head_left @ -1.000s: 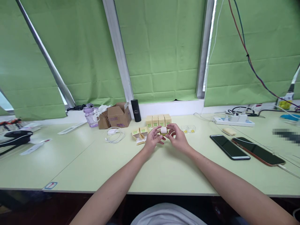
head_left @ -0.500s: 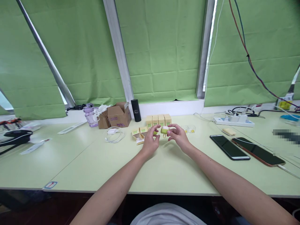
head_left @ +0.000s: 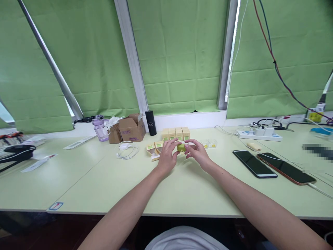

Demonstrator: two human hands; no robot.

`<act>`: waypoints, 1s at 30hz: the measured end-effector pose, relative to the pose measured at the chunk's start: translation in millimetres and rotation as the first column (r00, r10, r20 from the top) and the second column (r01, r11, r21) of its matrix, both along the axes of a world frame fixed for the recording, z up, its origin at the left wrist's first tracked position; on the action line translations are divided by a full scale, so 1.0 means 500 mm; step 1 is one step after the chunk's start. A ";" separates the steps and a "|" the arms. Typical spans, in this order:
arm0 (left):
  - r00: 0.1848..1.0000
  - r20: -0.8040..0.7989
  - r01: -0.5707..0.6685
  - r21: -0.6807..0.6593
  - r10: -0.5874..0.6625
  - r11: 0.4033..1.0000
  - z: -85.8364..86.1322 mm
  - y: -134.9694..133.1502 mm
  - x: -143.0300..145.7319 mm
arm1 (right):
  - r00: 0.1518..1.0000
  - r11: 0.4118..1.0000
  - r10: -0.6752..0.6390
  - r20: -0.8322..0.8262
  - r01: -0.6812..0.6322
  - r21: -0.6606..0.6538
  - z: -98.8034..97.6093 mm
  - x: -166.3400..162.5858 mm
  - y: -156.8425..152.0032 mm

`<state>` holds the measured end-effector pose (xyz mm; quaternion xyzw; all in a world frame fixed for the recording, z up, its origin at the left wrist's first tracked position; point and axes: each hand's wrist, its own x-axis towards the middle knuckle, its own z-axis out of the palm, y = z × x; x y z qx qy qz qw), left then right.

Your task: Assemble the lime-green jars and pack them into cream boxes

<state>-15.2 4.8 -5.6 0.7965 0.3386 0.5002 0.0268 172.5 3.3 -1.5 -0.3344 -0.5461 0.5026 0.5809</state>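
A small rounded green case [head_left: 181,147] is held up just above the table between my two hands. My left hand [head_left: 168,153] pinches its left side, thumb below and fingers at the top. With fingertips and thumb, my right hand [head_left: 197,152] grips the right side. A pale loop hangs at the case's underside. Left of my left hand lie opened cream cardboard boxes [head_left: 153,149] with green windows. Behind my hands stands a row of several closed cream boxes [head_left: 176,133]. A clear plastic tray [head_left: 209,143] with yellow spots sits beyond my right hand.
On the right lie two phones [head_left: 255,164], a cream oval object [head_left: 254,146] and a white power strip [head_left: 260,135]. At the back left are a brown carton [head_left: 131,128], a black cylinder [head_left: 151,123], a purple bottle [head_left: 100,129] and a white charger with cable [head_left: 125,146].
The case showed a white top between my hands before; now it shows a closed green surface. My left fingers have come in against it, and my right hand has shifted slightly left.
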 end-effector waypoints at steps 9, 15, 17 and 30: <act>0.999 0.022 0.042 -0.039 -0.041 0.998 0.002 -0.003 0.003 | 0.997 0.998 -0.065 0.044 0.066 -0.009 -0.007 0.008 0.012; 0.997 0.074 0.043 -0.097 -0.036 0.994 -0.005 0.006 0.003 | 0.982 0.985 -0.160 0.101 0.151 0.089 -0.015 0.011 0.022; 0.994 0.098 0.048 -0.116 -0.037 0.992 -0.006 0.008 0.004 | 0.977 0.974 -0.178 0.113 0.159 0.161 -0.018 0.011 0.024; 0.978 0.209 0.045 -0.248 0.008 0.968 -0.008 0.012 0.011 | 0.987 0.981 -0.095 0.132 0.070 0.181 -0.021 0.009 0.018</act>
